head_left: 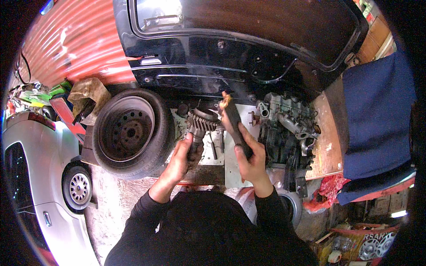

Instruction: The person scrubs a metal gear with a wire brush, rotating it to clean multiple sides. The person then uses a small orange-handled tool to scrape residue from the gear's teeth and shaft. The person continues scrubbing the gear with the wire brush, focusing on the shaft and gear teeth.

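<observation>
My left hand [179,156] is closed round the shaft of a metal gear [202,124] with slanted teeth, its toothed end pointing up and away from me. In my right hand [253,162] is a long, flat dark tool [232,124] with a yellowish, worn far end. That end is blurred, so I cannot tell its exact kind. The tool leans up to the left, close beside the gear; whether they touch is not clear. Under both hands lies a pale board [237,170] with loose metal parts, among them a thin dark rod [213,150].
A wheel with a tyre [165,128] stands left of my hands, and an engine block [288,133] sits to the right. Beyond the bench is a dark vehicle panel [191,55] with a window. A silver car [49,186] stands at left; blue cloth [377,128] hangs at right.
</observation>
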Demonstrator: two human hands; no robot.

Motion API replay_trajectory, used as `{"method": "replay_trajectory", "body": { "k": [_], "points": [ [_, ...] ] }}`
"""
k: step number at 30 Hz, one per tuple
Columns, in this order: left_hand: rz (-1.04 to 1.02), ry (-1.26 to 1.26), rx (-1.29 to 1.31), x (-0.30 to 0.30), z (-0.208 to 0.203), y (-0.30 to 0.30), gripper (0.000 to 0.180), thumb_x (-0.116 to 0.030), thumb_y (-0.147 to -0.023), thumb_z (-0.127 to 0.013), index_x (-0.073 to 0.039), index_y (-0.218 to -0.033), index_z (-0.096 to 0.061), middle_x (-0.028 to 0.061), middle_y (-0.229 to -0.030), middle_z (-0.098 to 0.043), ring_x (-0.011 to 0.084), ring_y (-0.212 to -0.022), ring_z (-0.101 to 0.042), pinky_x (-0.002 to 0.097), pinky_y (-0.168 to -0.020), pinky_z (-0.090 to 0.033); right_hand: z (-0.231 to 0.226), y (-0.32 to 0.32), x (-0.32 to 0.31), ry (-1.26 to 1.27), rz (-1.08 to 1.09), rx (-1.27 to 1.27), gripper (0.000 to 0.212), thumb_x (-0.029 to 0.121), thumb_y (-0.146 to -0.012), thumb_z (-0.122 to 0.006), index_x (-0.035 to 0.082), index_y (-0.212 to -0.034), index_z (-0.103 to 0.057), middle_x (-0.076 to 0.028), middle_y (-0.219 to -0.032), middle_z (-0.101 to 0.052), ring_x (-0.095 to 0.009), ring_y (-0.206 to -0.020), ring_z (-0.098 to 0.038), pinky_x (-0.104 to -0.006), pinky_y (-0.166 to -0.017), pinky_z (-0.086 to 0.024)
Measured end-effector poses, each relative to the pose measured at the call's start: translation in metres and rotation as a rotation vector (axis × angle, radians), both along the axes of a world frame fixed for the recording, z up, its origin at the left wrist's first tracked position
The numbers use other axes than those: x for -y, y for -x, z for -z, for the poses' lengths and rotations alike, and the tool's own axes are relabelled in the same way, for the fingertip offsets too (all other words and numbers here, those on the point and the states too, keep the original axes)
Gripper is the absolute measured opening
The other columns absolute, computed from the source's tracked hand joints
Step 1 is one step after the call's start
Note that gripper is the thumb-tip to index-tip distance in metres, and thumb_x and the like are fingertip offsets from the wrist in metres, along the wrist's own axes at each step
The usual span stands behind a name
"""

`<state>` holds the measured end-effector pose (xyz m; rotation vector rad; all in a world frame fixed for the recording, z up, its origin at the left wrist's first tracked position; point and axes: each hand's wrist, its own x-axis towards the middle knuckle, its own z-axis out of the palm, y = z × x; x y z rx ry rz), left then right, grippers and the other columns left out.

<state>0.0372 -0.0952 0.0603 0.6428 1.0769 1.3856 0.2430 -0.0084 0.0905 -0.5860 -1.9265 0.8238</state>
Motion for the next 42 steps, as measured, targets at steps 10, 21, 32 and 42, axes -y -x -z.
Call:
{"method": "replay_trajectory", "body": {
  "k": [10,21,32,42],
  "points": [
    [0.046,0.093,0.340,0.000,-0.010,-0.006,0.047,-0.056,-0.100,-0.037,-0.012,-0.097,-0.055,-0.0046,-0.069,-0.047,0.0072,-0.048,-0.035,0.0243,-0.041,-0.023,0.023,0.013,-0.002,-0.387,0.048,-0.011,0.054,0.008,-0.073,-0.075,0.002,-0.126,-0.063,-0.018,-0.090,-0.067,-0.029,-0.074,-0.067,-0.0337,-0.066,-0.053],
    [-0.280,0.071,-0.195,-0.006,-0.020,-0.016,0.039,-0.044,-0.103,-0.048,-0.007,-0.100,-0.057,-0.0033,-0.071,-0.051,0.0058,-0.054,-0.042,0.0231,-0.045,-0.033,0.006,0.035,0.007,-0.309,0.023,-0.047,0.048,0.001,-0.072,-0.076,0.002,-0.119,-0.068,-0.013,-0.079,-0.061,-0.023,-0.066,-0.060,-0.0307,-0.059,-0.048],
    [-0.232,-0.161,-0.472,-0.010,-0.009,-0.004,0.030,-0.030,-0.104,-0.051,-0.001,-0.104,-0.054,-0.0038,-0.072,-0.052,0.0040,-0.060,-0.045,0.0222,-0.052,-0.037,-0.003,0.040,0.001,-0.307,0.104,-0.050,0.046,0.006,-0.074,-0.077,0.014,-0.119,-0.071,-0.011,-0.085,-0.064,-0.028,-0.072,-0.066,-0.0350,-0.063,-0.054],
    [-0.231,-0.139,-0.688,-0.012,0.000,-0.005,0.030,-0.022,-0.101,-0.056,0.007,-0.107,-0.054,0.0117,-0.071,-0.061,0.0155,-0.064,-0.057,0.0322,-0.059,-0.046,0.011,0.040,-0.009,-0.277,0.077,0.000,0.049,0.000,-0.075,-0.073,-0.001,-0.123,-0.065,-0.014,-0.079,-0.061,-0.022,-0.065,-0.059,-0.0309,-0.060,-0.046]
  ]
}}
